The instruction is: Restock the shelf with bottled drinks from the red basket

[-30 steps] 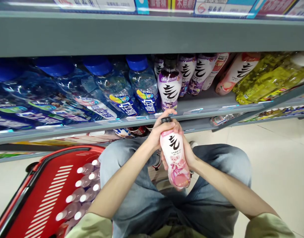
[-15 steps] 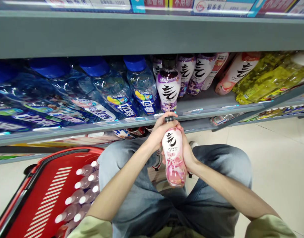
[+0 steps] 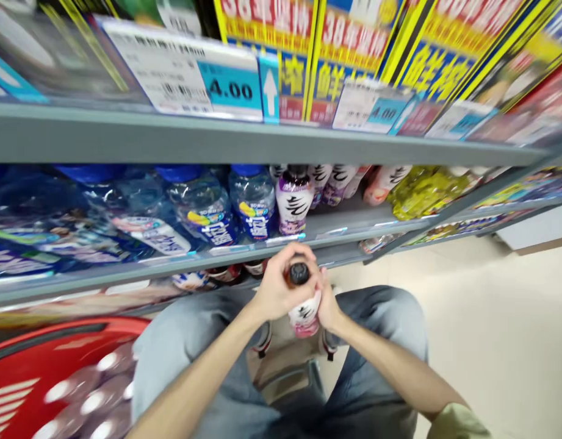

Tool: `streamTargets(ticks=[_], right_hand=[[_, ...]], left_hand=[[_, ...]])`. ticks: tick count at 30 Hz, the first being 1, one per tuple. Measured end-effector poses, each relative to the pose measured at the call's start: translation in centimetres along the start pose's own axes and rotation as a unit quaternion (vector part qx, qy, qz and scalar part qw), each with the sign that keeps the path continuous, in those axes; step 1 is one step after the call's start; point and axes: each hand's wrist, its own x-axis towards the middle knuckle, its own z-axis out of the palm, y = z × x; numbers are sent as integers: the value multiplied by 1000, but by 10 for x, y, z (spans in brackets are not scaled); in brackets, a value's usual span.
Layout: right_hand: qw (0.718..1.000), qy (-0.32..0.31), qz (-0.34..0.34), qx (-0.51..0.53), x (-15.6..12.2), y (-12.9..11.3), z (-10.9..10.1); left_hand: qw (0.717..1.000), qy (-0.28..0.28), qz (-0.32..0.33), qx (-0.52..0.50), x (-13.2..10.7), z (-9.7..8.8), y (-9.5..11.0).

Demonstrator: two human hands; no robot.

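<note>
Between my knees I hold a pink-labelled drink bottle [image 3: 304, 316] with a black cap, its top tilted up toward me. My left hand [image 3: 281, 283] wraps round the bottle's neck just below the cap. Against the bottle's right side presses my right hand [image 3: 329, 302], its fingers partly hidden behind the left hand and the bottle. Just beyond my hands, a purple-labelled bottle [image 3: 293, 204] stands at the front of the shelf, apart from my fingers.
Large blue-capped bottles [image 3: 212, 213] fill the shelf [image 3: 335, 225] on the left; yellow drink bottles [image 3: 422, 192] lie to the right. A red basket [image 3: 61, 335] with several white-capped bottles [image 3: 93, 396] stands at my left. Price tags [image 3: 230, 85] line the upper shelf edge.
The bottle has tipped so its cap now points up at me and its body is foreshortened. My left hand has shifted round its neck. The view has swung up, showing more upper shelf.
</note>
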Motion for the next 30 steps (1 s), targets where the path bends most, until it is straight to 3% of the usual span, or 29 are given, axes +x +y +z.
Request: streamTargets(ticks=[3,7,13,16,20,24,27,29,30], right_hand=[[996,-5,-59,-60,4,7,-9],[966,10,-139,-217,-7,6,-19],[818,-12,-256,-514,-14,2,-31],[775,2,-278,-568,-10,-8,-35],[760,36,-303,-574,-8,-31,-45],[788,116,-310,-518,-5,-58,-60],[810,227,-294,-454,7,-82,-68],[803,307,-317,-401,21,-101,-73],[793,339,-342,-372,31,-110,-77]], left_hand=[[997,31,18,75,-5,4,0],[987,126,-26,101,-7,9,-4],[970,161,-36,180,-14,11,-5],[968,154,-15,199,-16,14,-4],[981,78,50,169,-17,15,0],[974,64,139,169,-15,11,6],[970,40,98,217,-10,6,9],[956,-51,37,287,-8,5,2],[933,-113,14,341,-9,5,-6]])
